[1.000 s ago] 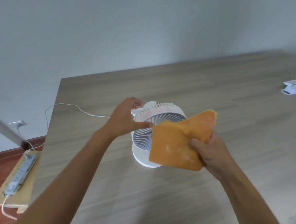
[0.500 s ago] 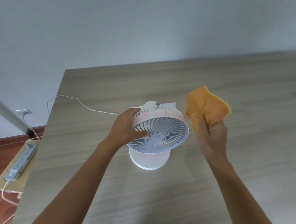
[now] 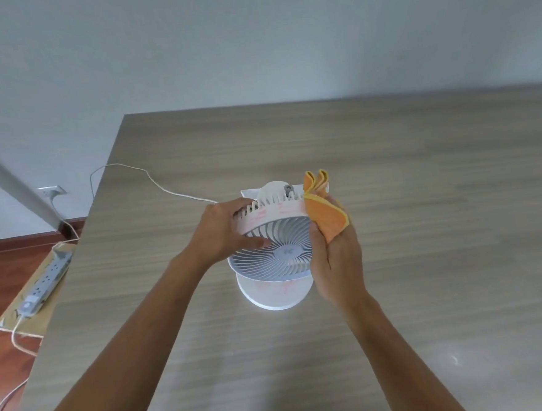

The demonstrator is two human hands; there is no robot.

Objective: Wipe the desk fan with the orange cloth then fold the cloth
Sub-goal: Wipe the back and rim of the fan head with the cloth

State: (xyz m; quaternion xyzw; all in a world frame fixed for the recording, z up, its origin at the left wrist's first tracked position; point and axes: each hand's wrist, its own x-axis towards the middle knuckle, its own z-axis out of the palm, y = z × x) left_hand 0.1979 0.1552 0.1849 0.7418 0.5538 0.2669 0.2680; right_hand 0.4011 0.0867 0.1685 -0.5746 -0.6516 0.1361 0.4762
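Note:
A small white desk fan (image 3: 278,253) stands on its round base in the middle of the wooden table (image 3: 423,194), its grille tilted up toward me. My left hand (image 3: 225,232) grips the fan's left rim, thumb across the grille. My right hand (image 3: 336,258) holds the bunched orange cloth (image 3: 326,216) and presses it against the fan's upper right rim. Two folds of cloth stick up above my fingers. Faint pink marks show on the rim and base.
The fan's white cable (image 3: 152,181) runs off the table's left edge. On the floor at left lie a grey power strip (image 3: 45,282) on a board, a wall socket (image 3: 52,191) and a slanted grey post (image 3: 8,182).
My right hand has brought the cloth in from the right, from held apart in the air to pressed on the fan's right rim. My left hand stays on the left rim.

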